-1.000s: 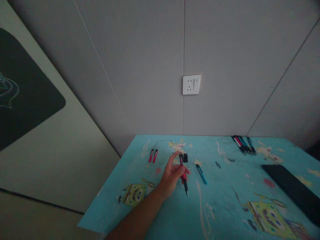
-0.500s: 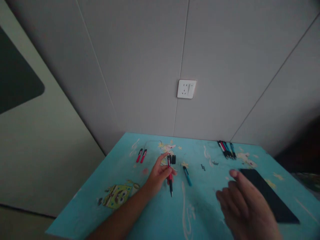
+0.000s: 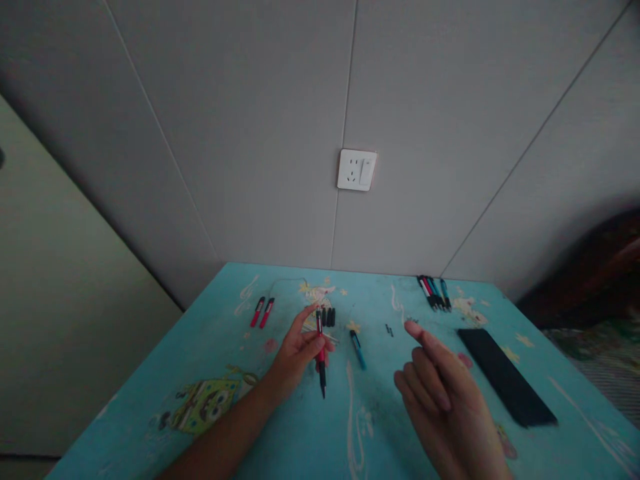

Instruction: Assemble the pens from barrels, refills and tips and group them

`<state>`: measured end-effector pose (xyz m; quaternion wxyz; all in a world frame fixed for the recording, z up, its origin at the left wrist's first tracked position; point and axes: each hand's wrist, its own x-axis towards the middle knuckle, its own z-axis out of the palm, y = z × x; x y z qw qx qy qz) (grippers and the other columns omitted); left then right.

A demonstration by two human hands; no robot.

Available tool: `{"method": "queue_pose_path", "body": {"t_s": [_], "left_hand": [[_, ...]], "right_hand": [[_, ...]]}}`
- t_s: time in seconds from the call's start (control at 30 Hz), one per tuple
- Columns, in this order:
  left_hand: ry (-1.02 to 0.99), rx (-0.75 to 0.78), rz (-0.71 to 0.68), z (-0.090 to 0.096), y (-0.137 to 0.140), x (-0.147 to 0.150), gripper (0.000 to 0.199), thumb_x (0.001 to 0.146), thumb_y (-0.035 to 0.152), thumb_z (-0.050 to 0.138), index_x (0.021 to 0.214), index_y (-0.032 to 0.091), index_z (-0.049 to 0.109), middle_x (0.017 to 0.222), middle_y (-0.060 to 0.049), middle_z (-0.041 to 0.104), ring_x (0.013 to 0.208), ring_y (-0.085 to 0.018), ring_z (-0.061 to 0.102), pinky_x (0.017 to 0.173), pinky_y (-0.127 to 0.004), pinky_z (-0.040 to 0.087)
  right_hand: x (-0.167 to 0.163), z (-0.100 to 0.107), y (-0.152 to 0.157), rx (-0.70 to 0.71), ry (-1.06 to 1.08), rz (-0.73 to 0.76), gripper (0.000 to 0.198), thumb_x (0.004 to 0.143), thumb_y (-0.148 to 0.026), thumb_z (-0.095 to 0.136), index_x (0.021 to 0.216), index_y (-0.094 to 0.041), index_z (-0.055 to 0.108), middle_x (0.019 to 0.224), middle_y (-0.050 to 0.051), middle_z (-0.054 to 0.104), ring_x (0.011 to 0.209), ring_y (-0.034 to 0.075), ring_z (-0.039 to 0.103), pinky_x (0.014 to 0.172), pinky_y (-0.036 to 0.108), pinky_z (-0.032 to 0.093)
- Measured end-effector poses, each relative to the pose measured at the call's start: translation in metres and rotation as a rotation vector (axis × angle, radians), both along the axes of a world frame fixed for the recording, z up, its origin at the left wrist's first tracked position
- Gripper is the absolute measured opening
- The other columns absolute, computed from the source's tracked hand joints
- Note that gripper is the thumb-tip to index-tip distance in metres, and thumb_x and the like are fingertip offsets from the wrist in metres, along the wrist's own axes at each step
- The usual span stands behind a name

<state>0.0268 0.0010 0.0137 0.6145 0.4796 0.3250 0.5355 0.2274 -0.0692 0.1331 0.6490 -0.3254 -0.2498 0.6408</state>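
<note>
My left hand point(image 3: 300, 347) is closed around a red ballpoint pen point(image 3: 321, 347) above the middle of the table. The pen's black grip and pointed tip face toward me. Just beyond that hand, several short black tubes point(image 3: 329, 317) lie side by side. My right hand point(image 3: 445, 400) hovers over the table to the right, one digit stretched out and the others loosely curled; I see nothing in it. Between the hands lies a teal pen barrel point(image 3: 358, 351) with a black end. Some small dark pieces point(image 3: 389, 330) rest beyond my right hand.
Two red barrels point(image 3: 262, 312) with black ends lie at the left. A row of several pens point(image 3: 434, 294) lies at the back right. A long black mat point(image 3: 507, 377) is at the right of the blue patterned table point(image 3: 165, 373). The wall has a socket point(image 3: 357, 169).
The camera view has turned a little to the right, so the table appears shifted left. My right hand has moved left, toward the small dark pieces. My left hand keeps hold of the pen.
</note>
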Motion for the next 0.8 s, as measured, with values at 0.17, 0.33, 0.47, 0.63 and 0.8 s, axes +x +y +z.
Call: {"method": "queue_pose_path", "body": {"t_s": [0.17,0.33,0.47,0.63,0.8], "left_hand": [[-0.015,0.022,-0.043,0.0,-0.002,0.001,0.072,0.091,0.031,0.057,0.149,0.027,0.015,0.079,-0.004,0.068,0.058,-0.012,0.06,0.059,-0.025,0.047],[-0.016,0.022,-0.05,0.002,-0.002,0.0,0.071,0.09,0.032,0.059,0.147,0.026,0.018,0.081,-0.005,0.068,0.059,-0.013,0.062,0.058,-0.025,0.047],[-0.021,0.024,-0.072,0.004,-0.003,0.0,0.071,0.088,0.033,0.06,0.146,0.025,0.02,0.08,-0.005,0.069,0.059,-0.014,0.062,0.057,-0.024,0.047],[-0.02,0.002,-0.092,0.006,-0.004,0.001,0.073,0.086,0.035,0.063,0.146,0.024,0.022,0.08,-0.005,0.069,0.059,-0.014,0.062,0.055,-0.023,0.046],[-0.045,0.014,-0.129,0.005,-0.006,0.003,0.07,0.087,0.035,0.063,0.144,0.024,0.024,0.078,-0.004,0.068,0.059,-0.014,0.062,0.058,-0.025,0.047]], "right_hand": [[-0.002,-0.003,-0.003,-0.008,-0.01,0.009,0.015,0.093,-0.029,0.056,0.103,-0.02,0.064,0.048,-0.01,0.017,0.043,0.007,0.008,0.04,0.023,0.019],[0.002,-0.016,-0.004,0.034,-0.019,0.086,0.015,0.09,-0.034,0.06,0.08,-0.022,0.058,0.048,-0.011,0.015,0.042,0.007,0.008,0.04,0.023,0.016],[0.006,-0.03,0.005,0.004,-0.105,0.095,0.041,0.094,-0.044,0.049,0.06,-0.021,0.046,0.041,-0.01,0.019,0.039,0.008,0.012,0.041,0.024,0.021],[0.003,-0.052,0.03,0.158,-0.666,0.002,0.017,0.089,-0.038,0.059,0.089,-0.021,0.062,0.066,-0.001,0.062,0.054,0.012,0.05,0.051,0.023,0.038],[-0.01,-0.079,0.05,0.343,-1.074,-0.034,0.022,0.092,-0.034,0.052,0.105,-0.02,0.065,0.085,0.004,0.068,0.071,0.016,0.061,0.066,0.028,0.048]]}}
